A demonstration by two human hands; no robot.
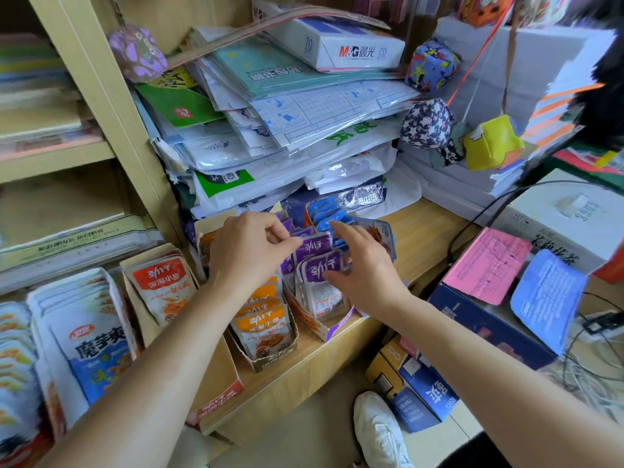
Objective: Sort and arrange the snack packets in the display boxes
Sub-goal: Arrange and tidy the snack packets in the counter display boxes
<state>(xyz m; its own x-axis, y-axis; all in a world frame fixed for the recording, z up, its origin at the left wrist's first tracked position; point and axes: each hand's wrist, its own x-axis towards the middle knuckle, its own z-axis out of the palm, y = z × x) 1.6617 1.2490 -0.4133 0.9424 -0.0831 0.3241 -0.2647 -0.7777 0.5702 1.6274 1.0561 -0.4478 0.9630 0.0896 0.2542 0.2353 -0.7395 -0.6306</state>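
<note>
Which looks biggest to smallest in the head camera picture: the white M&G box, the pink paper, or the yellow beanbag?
1. white M&G box
2. pink paper, nearly alike with the box, so unsure
3. yellow beanbag, clearly smallest

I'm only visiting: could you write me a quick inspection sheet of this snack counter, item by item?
Surface: light wooden counter, bare patch right of the boxes.
Job's things: purple snack packets upright in a purple-trimmed cardboard display box; orange snack packets boxed beside it; blue snack packets behind.
Clutter: tall pile of papers and plastic sleeves; patterned fabric cubes; pink paper sheet.
Grippers: left hand pinches the purple packets' tops; right hand, fingers spread, touches them.
Cables: black cable by the white carton; tangle of wires lower right.
Surroundings: beige shelf unit at left; white shoe on the floor.
</note>
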